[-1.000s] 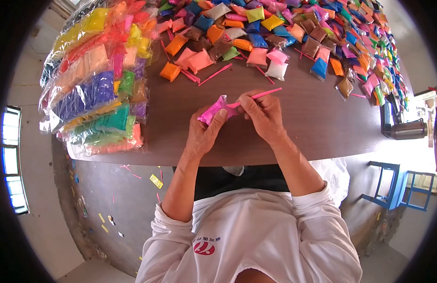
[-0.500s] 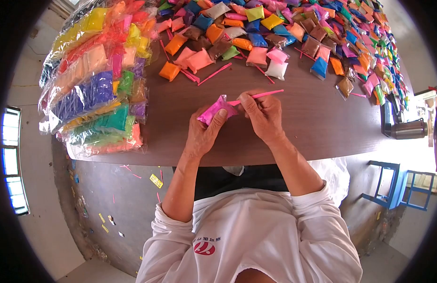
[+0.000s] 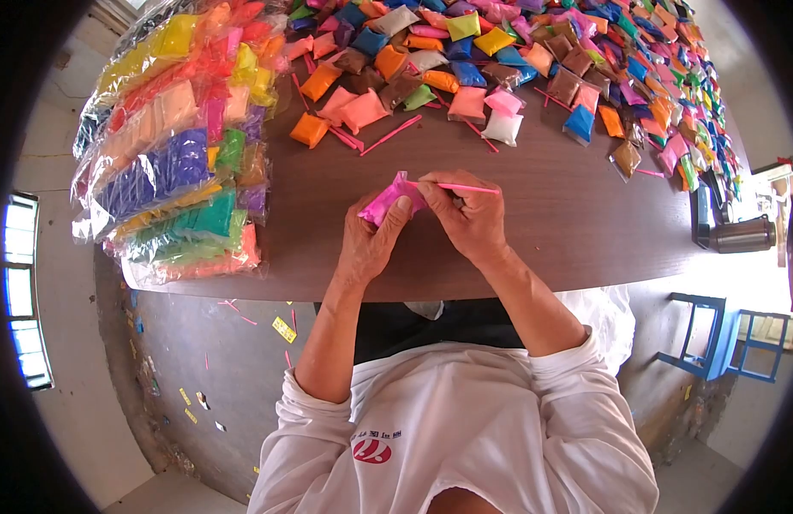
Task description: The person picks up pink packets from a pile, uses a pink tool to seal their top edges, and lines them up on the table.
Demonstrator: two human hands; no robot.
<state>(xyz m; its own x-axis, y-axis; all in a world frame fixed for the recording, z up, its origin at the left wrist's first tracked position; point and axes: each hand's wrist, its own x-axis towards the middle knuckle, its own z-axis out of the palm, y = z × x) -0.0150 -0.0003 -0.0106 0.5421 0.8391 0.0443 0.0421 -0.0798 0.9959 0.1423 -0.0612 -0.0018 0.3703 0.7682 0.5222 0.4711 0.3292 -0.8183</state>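
Table [image 3: 550, 223] of dark wood carries stacked bags [image 3: 169, 146] at the left and loose packets [image 3: 533, 60] at the far edge. Nearer, over bare wood, the left hand [image 3: 371, 240] grips a pink packet [image 3: 386, 202]; the right hand [image 3: 469, 214] pinches a pink stick [image 3: 465, 188] touching it.

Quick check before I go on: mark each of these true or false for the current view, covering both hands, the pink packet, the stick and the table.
1. The left hand holds a magenta packet. True.
2. The right hand pinches a blue stick. False: the stick is pink.
3. The stick's tip meets the packet's top. True.
4. Big clear bags of coloured packets lie on the table's right. False: they lie on the left.
5. The brown table bears loose packets at its far side. True.
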